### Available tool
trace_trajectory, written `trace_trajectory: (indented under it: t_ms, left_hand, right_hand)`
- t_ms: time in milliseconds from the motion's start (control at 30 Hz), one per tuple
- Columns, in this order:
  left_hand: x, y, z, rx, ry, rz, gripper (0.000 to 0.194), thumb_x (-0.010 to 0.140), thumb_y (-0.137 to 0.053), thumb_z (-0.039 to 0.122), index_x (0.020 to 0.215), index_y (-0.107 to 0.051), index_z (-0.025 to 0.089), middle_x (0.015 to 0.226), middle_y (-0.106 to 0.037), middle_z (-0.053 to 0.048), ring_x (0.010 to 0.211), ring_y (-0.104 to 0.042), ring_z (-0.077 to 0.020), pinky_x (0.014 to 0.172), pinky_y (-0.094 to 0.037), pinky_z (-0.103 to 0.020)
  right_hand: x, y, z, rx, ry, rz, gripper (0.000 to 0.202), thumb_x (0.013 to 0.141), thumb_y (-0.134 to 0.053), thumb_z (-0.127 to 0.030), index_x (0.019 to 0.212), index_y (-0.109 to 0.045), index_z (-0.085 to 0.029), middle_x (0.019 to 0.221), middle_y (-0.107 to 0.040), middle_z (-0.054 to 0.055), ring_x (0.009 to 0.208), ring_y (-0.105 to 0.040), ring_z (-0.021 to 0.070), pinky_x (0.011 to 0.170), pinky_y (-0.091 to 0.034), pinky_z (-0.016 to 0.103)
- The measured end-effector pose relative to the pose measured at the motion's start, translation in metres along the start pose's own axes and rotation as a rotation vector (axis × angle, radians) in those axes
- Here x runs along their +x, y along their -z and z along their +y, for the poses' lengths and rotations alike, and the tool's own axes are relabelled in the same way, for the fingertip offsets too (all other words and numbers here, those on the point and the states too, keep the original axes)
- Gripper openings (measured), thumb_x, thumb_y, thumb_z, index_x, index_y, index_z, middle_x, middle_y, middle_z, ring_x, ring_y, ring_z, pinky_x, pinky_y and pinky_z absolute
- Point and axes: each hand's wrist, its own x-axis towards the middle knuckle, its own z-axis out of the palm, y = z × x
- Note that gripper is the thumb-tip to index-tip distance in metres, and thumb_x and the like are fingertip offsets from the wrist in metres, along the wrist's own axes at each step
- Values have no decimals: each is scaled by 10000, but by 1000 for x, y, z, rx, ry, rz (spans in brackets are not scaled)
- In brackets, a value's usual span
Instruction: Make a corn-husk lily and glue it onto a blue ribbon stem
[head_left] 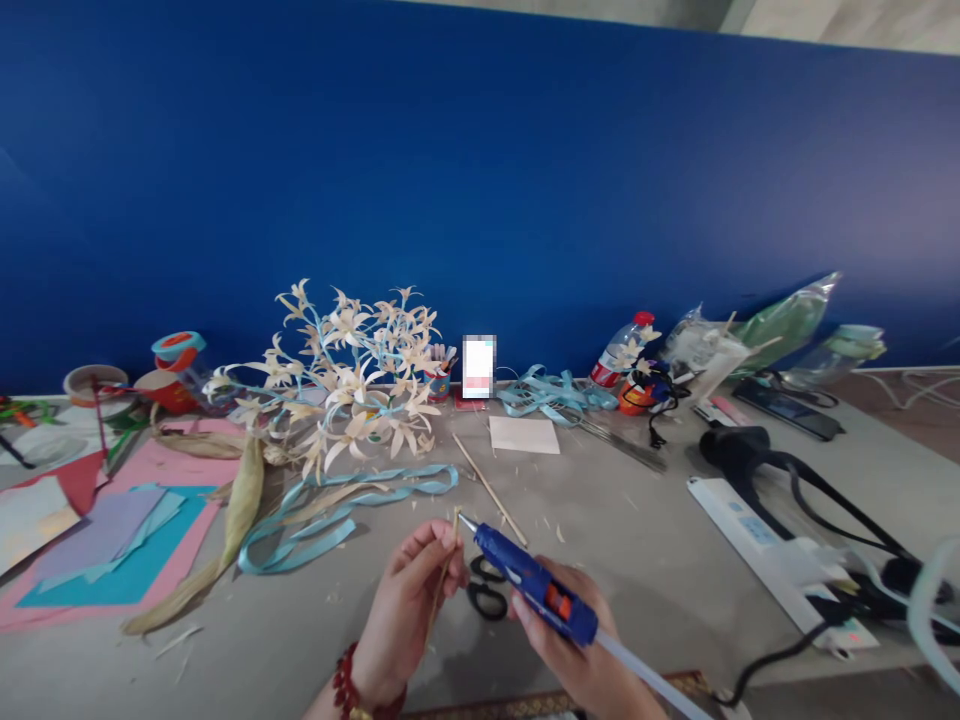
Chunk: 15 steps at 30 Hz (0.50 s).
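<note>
Between the thumb and fingers of my left hand (pixel 409 580) is a thin straw-coloured stalk (pixel 433 610), held roughly upright. My right hand (pixel 574 640) grips a blue glue gun (pixel 532 580), its metal nozzle pointing up and left at the stalk's top end; whether they touch I cannot tell. A white glue stick (pixel 645 675) runs out of the gun's back. Black-handled scissors (pixel 487 598) lie on the table between my hands, partly hidden. Beyond them rests a thin stick (pixel 491 490). Light blue ribbon (pixel 300 560) lies looped to the left, below a cluster of pale husk-like flowers (pixel 352 330).
Coloured paper sheets (pixel 112 540) and dried husks (pixel 244 500) cover the left side. A phone (pixel 479 368) stands at the back, near more blue ribbon (pixel 547 395). A bottle (pixel 615 350) is farther right. A white power strip (pixel 772 560) with cables lies at right.
</note>
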Motion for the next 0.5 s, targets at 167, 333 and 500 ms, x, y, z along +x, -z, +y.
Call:
trace_trajectory:
  t_ms: [167,333,500]
  left_hand:
    - [0,0,1,7,-1,5,195,856,-658,259,711,-582,154,585,-522,31,533,-404,-85,599,-339,-245]
    - [-2,1,0,-12,-5,-8,184,865,-650,248,720,-588,153,586,-526,30,527,-394,-83,598,-331,-251]
    - [-3,1,0,-21,-5,-6,181,867,-645,242,720,-591,152,587,-528,28,524,-397,-83,607,-337,-255]
  right_hand:
    - [-2,-3,-7,23,-31,84,142,837,-612,-334,742,-635,-230,619,-660,22,601,-619,202,613,-477,295]
    - [-2,0,-8,-43,-14,35,165,868,-556,-326,765,-613,-210,647,-665,19,618,-630,183,660,-484,286]
    - [-2,3,-5,-85,26,-41,175,876,-538,-298,743,-593,-199,635,-642,20,597,-624,175,615,-474,268]
